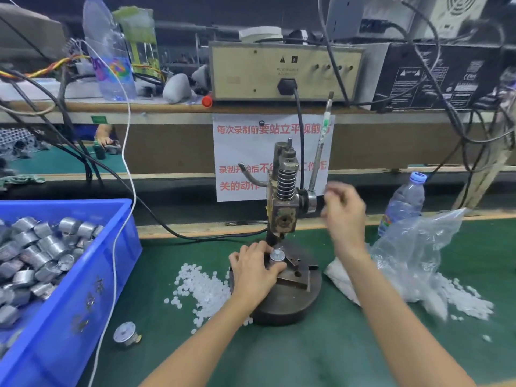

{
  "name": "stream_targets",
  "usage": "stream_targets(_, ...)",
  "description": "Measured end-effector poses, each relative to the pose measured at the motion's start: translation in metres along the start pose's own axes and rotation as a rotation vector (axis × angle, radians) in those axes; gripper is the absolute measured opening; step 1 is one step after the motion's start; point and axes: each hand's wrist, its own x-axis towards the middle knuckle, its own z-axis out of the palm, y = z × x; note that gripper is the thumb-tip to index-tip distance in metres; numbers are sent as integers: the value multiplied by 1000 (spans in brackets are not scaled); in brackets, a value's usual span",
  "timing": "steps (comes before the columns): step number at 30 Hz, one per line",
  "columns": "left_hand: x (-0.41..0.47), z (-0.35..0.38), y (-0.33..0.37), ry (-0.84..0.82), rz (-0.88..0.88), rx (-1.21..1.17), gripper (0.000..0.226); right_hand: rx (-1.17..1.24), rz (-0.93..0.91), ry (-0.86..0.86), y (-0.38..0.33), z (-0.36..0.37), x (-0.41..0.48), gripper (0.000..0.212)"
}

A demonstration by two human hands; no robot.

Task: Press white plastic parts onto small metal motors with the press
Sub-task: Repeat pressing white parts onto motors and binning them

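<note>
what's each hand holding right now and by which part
Left hand grips the motor by its round side, on the press. Right hand is blurred; a hold cannot be told.

motor point(277, 256): shiny metal; crate point(92, 289): glossy blue plastic; press point(283, 219): dull worn metal; mat point(307, 358): matt green

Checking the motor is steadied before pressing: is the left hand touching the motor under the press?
Touching. The head view shows the left hand pinching the motor between thumb and fingers on the base of the press.
</note>
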Motion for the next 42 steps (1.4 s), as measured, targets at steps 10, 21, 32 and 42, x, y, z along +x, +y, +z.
stream_targets(10,1,-3,1,-17,5,46,31,-37,-175,-19,-60,14,39,10)
stream_targets(21,0,0,0,18,10,71,33,268,-359,86,-20,15,-25,17)
stream_targets(32,-1,1,-3,42,44,45,34,227,-323,252,-20,30,-13,15)
stream_targets(42,-1,0,-3,22,47,51,37,311,120,1,-30,26,52,41)
